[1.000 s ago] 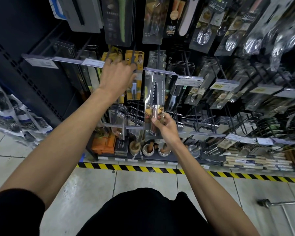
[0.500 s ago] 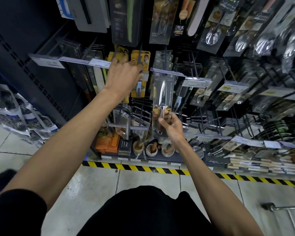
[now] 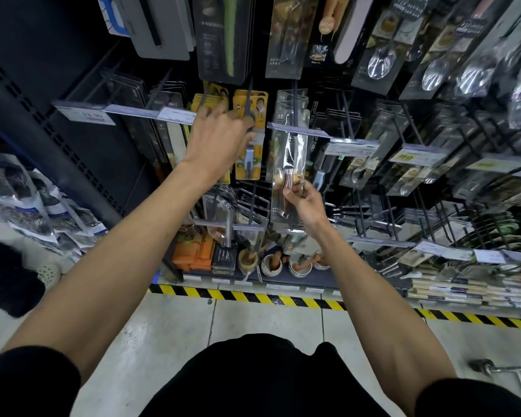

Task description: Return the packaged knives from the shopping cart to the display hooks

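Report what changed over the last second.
The right hand has lifted the packaged knife slightly, so its top now sits tucked under the price tag at the display hook. Nothing was taken hold of or let go. Unchanged: the right hand's grip on the package's lower part, and the left hand up at the hooks by the yellow packages, its hold unclear.

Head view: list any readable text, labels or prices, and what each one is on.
"特价", likely: yellow shelf label.
Far-left white shelf label: digits blurred.
On the packaged knife in the right hand: print too small.
Other hanging packs and labels: unreadable.
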